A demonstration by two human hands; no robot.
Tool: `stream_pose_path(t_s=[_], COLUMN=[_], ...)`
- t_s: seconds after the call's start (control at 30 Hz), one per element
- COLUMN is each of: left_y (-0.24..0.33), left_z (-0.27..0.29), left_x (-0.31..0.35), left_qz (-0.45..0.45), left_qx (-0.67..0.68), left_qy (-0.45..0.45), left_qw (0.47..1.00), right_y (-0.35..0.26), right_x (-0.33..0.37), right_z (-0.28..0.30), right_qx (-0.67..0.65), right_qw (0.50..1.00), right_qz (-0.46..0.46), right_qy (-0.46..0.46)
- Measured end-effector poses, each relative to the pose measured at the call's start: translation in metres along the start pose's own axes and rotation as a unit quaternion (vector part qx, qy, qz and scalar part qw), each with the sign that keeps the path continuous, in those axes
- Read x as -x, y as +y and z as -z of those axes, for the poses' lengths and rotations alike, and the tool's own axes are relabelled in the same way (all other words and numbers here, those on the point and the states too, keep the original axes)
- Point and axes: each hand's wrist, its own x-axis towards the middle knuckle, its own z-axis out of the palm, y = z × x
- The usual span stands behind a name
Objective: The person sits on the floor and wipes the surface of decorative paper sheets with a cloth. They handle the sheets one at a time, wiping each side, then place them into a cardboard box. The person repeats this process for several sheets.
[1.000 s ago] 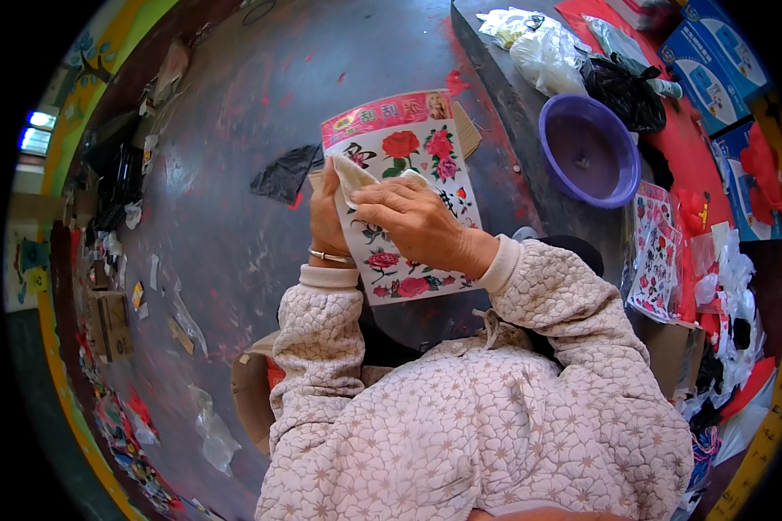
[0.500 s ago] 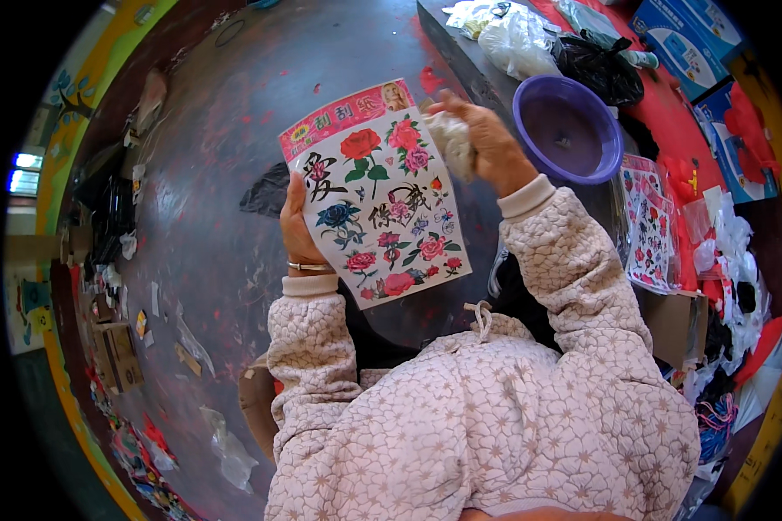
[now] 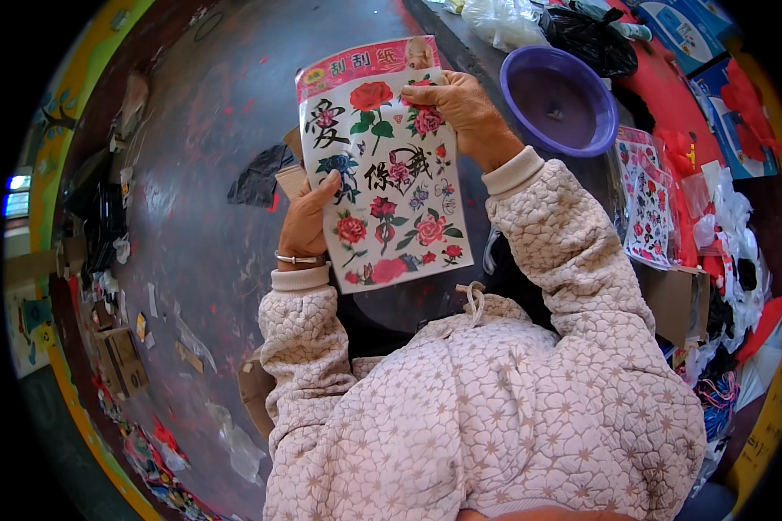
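A white sticker sheet with a pink header, printed with roses and large black characters, is held up in front of me. My left hand grips its left edge, thumb on the printed face and fingers behind. At the upper right edge, my right hand pinches the sheet, its thumb across the front near a red flower. Whatever lies behind the sheet in my fingers is hidden. A tan, folded-looking piece shows beside my left hand; I cannot tell what it is.
Right of my right hand stands a purple basin with a small pale thing inside. Similar sticker sheets lie farther right near clear plastic bags. A black plastic scrap and a clear wrapper lie on the floor at left.
The whitish wad in my right hand is no longer visible, and that hand now pinches the sheet. The sheet has risen and turned more upright. My left thumb now lies over its printed face.
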Motion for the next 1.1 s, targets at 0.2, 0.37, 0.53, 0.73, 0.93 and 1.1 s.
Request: stream_pose_path(t_s=[0.2,0.37,0.53,0.73,0.93,1.1], left_y=[0.000,0.002,0.011,0.021,0.018,0.019], left_z=[-0.004,0.010,0.026,0.030,0.038,0.028], left_x=[-0.006,-0.017,-0.015,-0.016,-0.018,-0.020], left_qz=[-0.052,-0.073,-0.079,-0.194,-0.208,-0.188], left_qx=[0.021,0.039,0.099,0.127,0.127,0.147], left_qy=[0.098,0.103,0.109,0.207,0.201,0.163], left_qw=[0.994,0.991,0.986,0.951,0.949,0.957], right_y=[0.001,0.001,0.006,0.004,-0.017,0.008], right_x=[0.008,0.022,0.020,0.011,0.016,0.040], right_z=[-0.001,0.000,0.014,0.032,0.020,-0.019], right_qx=[0.008,0.052,0.039,-0.006,-0.071,0.295], right_qw=[0.991,0.966,0.962,0.986,0.982,0.927], right_qz=[-0.078,-0.139,-0.178,-0.156,0.114,0.228], right_qy=[-0.105,-0.213,-0.204,-0.053,0.134,-0.033])
